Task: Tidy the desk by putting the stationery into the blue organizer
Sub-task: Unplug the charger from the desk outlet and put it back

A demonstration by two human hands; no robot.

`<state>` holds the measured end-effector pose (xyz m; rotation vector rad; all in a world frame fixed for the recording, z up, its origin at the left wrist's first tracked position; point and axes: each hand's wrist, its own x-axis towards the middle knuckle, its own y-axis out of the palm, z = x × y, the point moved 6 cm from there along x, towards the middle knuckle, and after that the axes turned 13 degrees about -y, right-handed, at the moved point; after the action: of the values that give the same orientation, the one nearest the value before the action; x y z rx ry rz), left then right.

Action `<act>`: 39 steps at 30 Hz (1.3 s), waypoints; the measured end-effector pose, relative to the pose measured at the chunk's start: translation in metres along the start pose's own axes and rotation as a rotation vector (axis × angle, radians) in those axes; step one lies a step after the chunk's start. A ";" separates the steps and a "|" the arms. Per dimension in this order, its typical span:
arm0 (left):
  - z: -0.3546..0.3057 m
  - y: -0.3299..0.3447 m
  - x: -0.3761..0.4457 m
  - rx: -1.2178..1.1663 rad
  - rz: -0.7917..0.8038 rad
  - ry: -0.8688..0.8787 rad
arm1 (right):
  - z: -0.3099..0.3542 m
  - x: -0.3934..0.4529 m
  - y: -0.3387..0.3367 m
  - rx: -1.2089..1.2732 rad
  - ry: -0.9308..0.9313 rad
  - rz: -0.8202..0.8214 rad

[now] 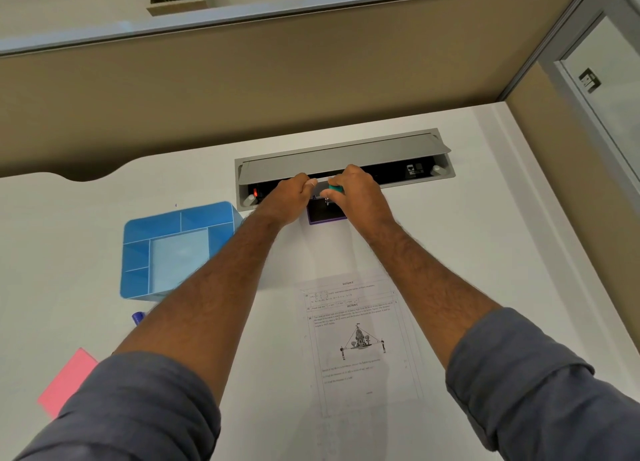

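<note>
The blue organizer (180, 249) stands on the white desk (104, 201) at the left, its compartments bare. Both my hands are stretched out to the far middle of the desk, close together. My left hand (289, 195) and my right hand (356, 192) pinch a small item with a teal part (336, 189) between them; what it is I cannot tell. Under them lies a dark box with a purple rim (327, 216), mostly hidden. A pink sticky pad (67, 379) lies at the near left, and a blue pen cap (137, 317) peeks out beside my left forearm.
A grey cable hatch (343, 161) with its lid raised is set into the desk just behind my hands. A printed worksheet (360, 343) lies between my forearms. A beige partition (242, 90) closes the desk's far side and right side.
</note>
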<state>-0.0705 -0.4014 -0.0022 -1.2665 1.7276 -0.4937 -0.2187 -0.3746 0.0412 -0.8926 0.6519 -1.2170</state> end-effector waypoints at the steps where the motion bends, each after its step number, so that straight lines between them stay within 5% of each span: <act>1: 0.000 0.000 0.000 0.001 -0.001 -0.002 | 0.002 0.003 -0.001 -0.001 0.002 0.001; 25: 0.005 0.000 0.000 -0.045 -0.012 -0.026 | 0.002 0.003 0.007 0.029 0.000 0.022; 39: 0.010 -0.003 -0.030 -0.162 -0.044 -0.085 | -0.012 -0.038 -0.018 0.136 0.034 -0.105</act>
<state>-0.0586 -0.3731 0.0077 -1.4217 1.6984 -0.3249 -0.2472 -0.3419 0.0492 -0.8015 0.5474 -1.3569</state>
